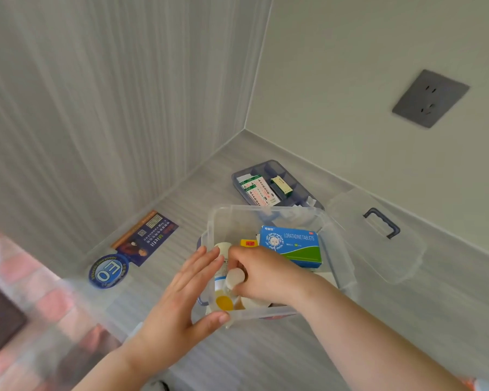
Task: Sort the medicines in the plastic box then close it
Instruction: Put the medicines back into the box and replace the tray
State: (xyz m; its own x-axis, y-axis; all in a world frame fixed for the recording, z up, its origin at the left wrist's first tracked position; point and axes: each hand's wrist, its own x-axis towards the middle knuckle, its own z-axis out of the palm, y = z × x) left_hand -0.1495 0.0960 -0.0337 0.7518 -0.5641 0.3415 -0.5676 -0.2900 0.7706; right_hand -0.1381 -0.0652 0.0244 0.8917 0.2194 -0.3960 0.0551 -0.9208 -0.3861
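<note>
Sorting midway. Plastic box (268, 211) centre frame, open. Right hand (263, 275) inside, curled round white-capped bottle (235, 278). Left hand (181, 300) flat, fingers straight, bracing box's left wall. Loratadine pack (291, 246) in. Tray (294, 190) above box, lid (378, 249) at right: not yet fitted.

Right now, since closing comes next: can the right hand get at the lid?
Probably yes: the lid lies uncovered right of the box, on the right hand's side, though that hand must first release the bottle.
</note>
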